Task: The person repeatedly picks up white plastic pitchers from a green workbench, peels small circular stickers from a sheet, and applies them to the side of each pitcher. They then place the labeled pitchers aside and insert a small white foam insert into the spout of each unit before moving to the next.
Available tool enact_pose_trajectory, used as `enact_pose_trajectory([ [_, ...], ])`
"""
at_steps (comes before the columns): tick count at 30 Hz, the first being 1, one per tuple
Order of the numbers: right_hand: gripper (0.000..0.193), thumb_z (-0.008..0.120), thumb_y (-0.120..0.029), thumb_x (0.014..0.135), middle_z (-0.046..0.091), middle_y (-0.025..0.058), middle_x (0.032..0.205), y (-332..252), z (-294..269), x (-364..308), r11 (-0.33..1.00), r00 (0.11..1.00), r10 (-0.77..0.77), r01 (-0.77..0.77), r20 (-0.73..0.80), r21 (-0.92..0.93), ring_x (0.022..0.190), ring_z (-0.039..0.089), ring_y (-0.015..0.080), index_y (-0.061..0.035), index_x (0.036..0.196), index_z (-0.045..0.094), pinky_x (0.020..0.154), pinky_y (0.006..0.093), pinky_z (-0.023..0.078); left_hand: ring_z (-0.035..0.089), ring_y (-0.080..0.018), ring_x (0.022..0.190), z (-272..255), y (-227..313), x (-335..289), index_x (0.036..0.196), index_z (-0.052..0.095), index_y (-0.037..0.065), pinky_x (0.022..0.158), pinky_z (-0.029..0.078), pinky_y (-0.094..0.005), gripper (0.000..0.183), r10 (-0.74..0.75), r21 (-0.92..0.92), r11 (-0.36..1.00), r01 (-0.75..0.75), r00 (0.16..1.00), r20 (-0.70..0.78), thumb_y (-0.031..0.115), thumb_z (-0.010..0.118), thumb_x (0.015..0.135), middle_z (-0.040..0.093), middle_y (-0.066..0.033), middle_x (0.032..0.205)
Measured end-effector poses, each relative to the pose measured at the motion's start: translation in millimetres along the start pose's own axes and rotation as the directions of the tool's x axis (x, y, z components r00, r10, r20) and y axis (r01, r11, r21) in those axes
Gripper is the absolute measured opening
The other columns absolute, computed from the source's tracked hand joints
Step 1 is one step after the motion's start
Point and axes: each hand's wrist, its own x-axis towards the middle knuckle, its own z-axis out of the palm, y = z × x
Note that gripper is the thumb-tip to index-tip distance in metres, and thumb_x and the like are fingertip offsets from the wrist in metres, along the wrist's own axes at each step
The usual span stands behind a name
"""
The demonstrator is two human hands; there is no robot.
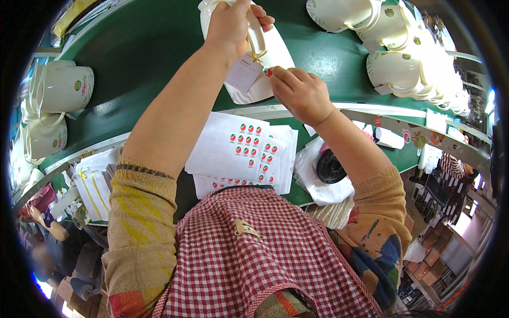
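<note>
A white jug-like vessel (274, 50) lies tilted on the green work surface in front of me. My left hand (229, 29) is closed around its handle (256, 40) near the top. A pale paper tag (244, 74) hangs from the handle by a gold tie (259, 56). Between the thumb and fingers of my right hand (302, 94) is a small red and green sticker (268, 71), held close to the vessel's side beside the tag. Below my hands lie white sticker sheets (212, 143) with rows of red and green oval stickers.
Similar white vessels stand at the left (66, 87) and in a crowded row at the right (393, 71). A pale rail (265, 112) edges the green surface (127, 69). A black spool (331, 167) sits on clear plastic right of the sheets. Another person (58, 249) is at the lower left.
</note>
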Motion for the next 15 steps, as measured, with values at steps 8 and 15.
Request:
enact_pose_trajectory([
  [8, 0.027, 0.073, -0.016, 0.072, 0.061, -0.0005, 0.111, 1.1, 1.5, -3.4, 1.0, 0.996, 0.005, -0.004, 0.084, -0.014, 0.089, 0.063, 0.0177, -0.0112, 0.097, 0.065, 0.066, 0.0302, 0.054, 0.059, -0.0263, 0.063, 1.8, -0.9, -1.1, 0.095, 0.046, 0.005, 0.058, 0.051, -0.0409, 0.016, 0.005, -0.021, 1.0, -0.005, 1.0, -0.003, 0.02, 0.047, 0.099, 0.056, -0.0108, 0.071],
  [15, 0.024, 0.072, -0.02, 0.074, 0.058, -0.0023, 0.108, -1.5, 5.8, -4.8, 0.998, 0.996, 0.028, -0.024, 0.082, -0.057, 0.087, 0.06, 0.0155, -0.0113, 0.095, 0.066, 0.065, 0.0297, 0.051, 0.058, -0.0262, 0.062, 1.3, -2.3, 2.0, 0.095, 0.046, 0.005, 0.057, 0.051, -0.0409, 0.016, 0.005, -0.006, 1.0, -0.005, 1.0, -0.016, 0.02, 0.048, 0.098, 0.056, -0.0106, 0.071],
])
